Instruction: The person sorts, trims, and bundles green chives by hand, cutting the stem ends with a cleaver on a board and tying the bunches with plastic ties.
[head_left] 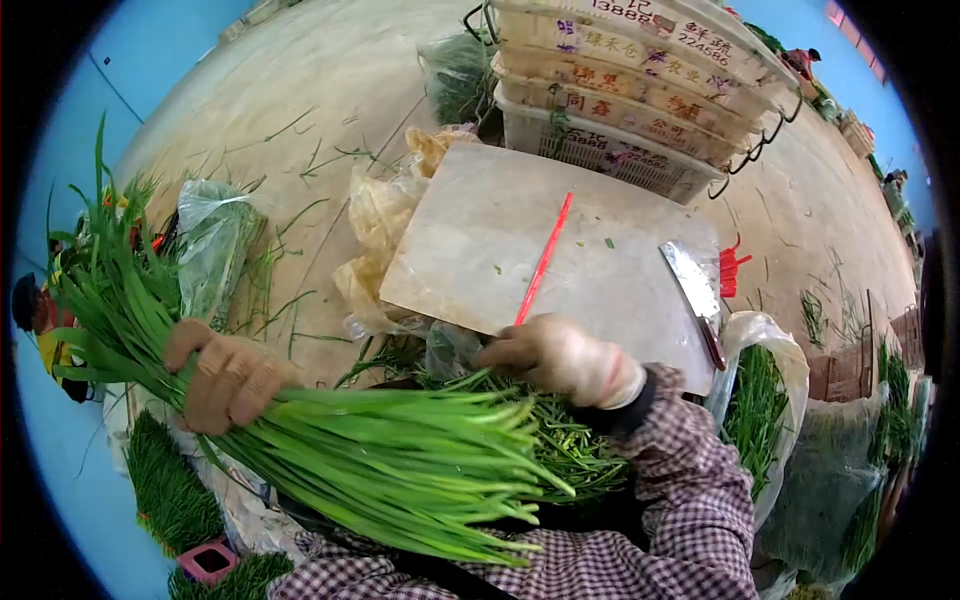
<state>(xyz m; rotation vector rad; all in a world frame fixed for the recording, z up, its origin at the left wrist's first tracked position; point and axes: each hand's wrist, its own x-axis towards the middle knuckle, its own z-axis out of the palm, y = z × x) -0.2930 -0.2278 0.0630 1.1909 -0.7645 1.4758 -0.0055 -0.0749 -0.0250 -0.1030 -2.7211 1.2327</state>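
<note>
A thick bunch of green garlic chives [390,440] lies slantwise across my lap, its long leaves fanning up to the left. My left hand [228,378], in a work glove, is wrapped round the bunch at about its middle. Over the upper right part of the bunch is my right hand [555,358], gloved and slightly blurred, its fingers pinched together. A thin green strand shows by those fingertips, but what they hold is hidden. Just beyond this hand, a red tie strip [546,258] lies on the pale board [450,250]. A knife [692,290] with a dark handle rests on the board's right side.
Stacked white plastic crates [620,120] stand behind the board. Red ties [733,270] hang at its right edge. A bag of greens [757,410] is at right; cut trimmings [575,450] lie under the bunch. Clear plastic [215,240] and stray leaves lie on the floor.
</note>
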